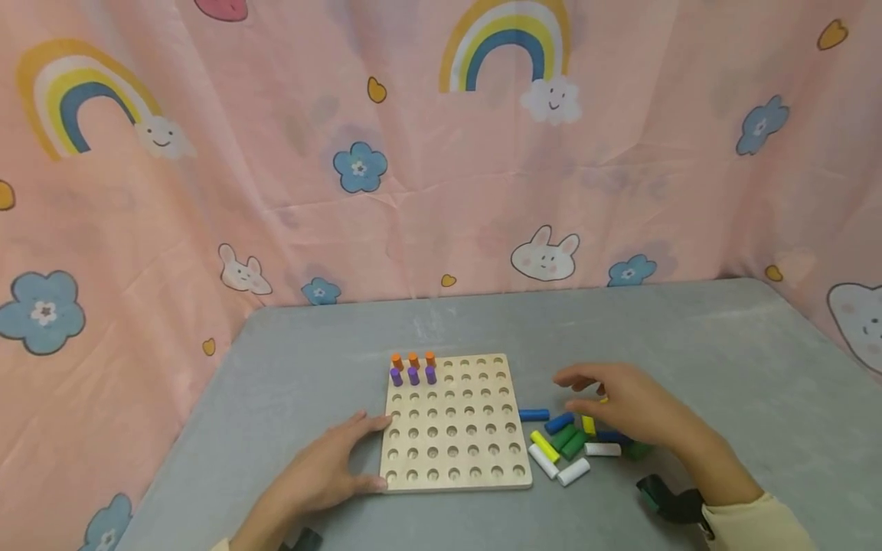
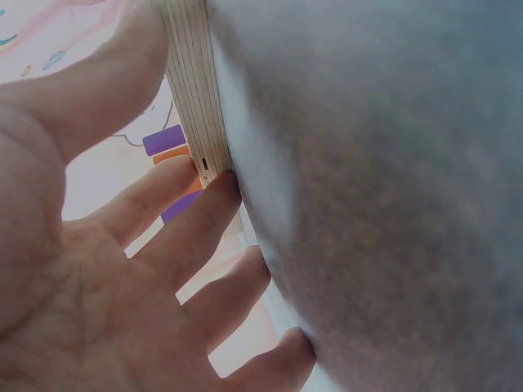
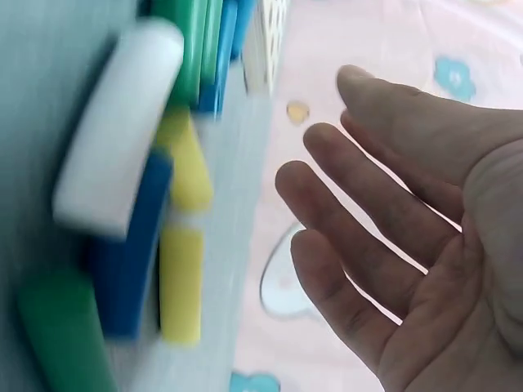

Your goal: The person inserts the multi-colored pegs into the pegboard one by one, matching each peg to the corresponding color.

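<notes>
Head view: the right hand [image 1: 630, 402], fingers loosely parted and empty, is held above the loose pegs [image 1: 573, 445] — smooth cylinders, axes askew, strewn right of the board [image 1: 460, 422], whose left edge is touched by the farther left hand [image 1: 324, 467], fingers spread. Pale, layered wood is pitted with round holes [image 1: 451, 432].

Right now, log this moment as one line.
left hand: touching edge of pegboard | right hand: empty, above loose pegs | seated: three orange pegs, three purple pegs

Free table [image 1: 331, 337] stretches behind the board [image 1: 460, 422], but scattered pegs [image 1: 573, 445] crowd its right side.
</notes>
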A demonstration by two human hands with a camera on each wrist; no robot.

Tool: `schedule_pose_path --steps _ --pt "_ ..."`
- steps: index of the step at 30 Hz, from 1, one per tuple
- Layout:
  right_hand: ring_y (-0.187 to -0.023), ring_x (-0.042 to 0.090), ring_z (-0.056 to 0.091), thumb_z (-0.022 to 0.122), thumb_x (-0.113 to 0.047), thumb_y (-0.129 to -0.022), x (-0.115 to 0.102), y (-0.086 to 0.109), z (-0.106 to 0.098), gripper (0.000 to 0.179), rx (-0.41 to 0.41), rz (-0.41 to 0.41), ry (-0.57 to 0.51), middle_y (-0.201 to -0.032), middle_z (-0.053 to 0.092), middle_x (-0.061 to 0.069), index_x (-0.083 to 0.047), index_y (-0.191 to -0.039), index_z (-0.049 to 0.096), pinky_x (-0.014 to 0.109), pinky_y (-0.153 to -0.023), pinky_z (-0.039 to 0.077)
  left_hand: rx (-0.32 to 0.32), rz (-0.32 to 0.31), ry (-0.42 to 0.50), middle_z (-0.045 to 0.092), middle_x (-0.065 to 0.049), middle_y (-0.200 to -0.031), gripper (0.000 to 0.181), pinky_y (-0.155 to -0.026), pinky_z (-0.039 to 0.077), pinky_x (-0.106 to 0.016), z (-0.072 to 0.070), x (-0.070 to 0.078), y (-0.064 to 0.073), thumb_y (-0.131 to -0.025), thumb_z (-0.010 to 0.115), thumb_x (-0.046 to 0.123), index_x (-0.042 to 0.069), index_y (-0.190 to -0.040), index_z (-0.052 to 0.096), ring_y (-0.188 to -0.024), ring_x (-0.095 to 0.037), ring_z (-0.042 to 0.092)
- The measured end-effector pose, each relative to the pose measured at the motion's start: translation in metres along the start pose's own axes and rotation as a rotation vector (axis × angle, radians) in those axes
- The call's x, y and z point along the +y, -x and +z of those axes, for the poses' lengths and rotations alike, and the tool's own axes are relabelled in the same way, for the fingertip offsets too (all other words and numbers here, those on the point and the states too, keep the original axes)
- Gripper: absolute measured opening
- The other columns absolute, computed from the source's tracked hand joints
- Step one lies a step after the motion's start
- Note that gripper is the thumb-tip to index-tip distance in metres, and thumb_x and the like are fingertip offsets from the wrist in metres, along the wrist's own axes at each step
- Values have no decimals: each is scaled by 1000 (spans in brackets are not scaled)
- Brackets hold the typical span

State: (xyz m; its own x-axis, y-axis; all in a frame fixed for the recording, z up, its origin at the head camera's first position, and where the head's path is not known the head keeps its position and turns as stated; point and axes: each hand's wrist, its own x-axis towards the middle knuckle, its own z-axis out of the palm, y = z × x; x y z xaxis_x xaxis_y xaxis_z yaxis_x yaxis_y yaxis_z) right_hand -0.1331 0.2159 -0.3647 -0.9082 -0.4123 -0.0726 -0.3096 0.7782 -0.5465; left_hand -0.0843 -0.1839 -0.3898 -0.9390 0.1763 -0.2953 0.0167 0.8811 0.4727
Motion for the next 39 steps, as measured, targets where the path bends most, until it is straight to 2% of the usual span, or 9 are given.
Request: schedule_pose_path --steps 7,16,26,31,39 --pt "-109 27 67 74 -18 -89 25 1 -10 40 0 9 63 -122 72 5 -13 -127 66 51 -90 56 0 22 11 44 -14 -156 81 -110 33 -69 -2 -2 2 -68 88 41 30 -141 55 -143 -46 38" --pt "-105 27 67 79 -17 -84 46 0 -15 38 -34 5 75 -119 72 7 -11 -120 70 53 -89 56 -6 15 11 42 -14 -157 81 -107 33 -73 -2 -2 1 -68 88 42 32 -141 54 -142 -48 38" --pt "-98 21 69 80 -18 -82 54 -5 -13 34 -128 50 92 -109 75 1 -12 -114 72 49 -87 57 -15 25 30 42 -15 -157 82 -107 31 -75 -2 -3 1 -68 88 43 31 -141 54 -142 -50 37" --pt "-97 20 69 80 -15 -83 56 -4 -9 31 -128 61 84 -108 75 0 -12 -112 72 48 -87 57 -13 32 31 41 -14 -157 82 -107 30 -75 -1 -3 2 -67 88 42 32 -141 54 -142 -50 37" --pt "-94 18 66 77 -15 -85 53 -6 -6 19 -101 53 108 -105 73 -2 -17 -104 74 51 -87 56 -4 8 29 42 -14 -157 82 -106 29 -77 -3 -2 3 -67 88 42 33 -141 54 -141 -52 37"
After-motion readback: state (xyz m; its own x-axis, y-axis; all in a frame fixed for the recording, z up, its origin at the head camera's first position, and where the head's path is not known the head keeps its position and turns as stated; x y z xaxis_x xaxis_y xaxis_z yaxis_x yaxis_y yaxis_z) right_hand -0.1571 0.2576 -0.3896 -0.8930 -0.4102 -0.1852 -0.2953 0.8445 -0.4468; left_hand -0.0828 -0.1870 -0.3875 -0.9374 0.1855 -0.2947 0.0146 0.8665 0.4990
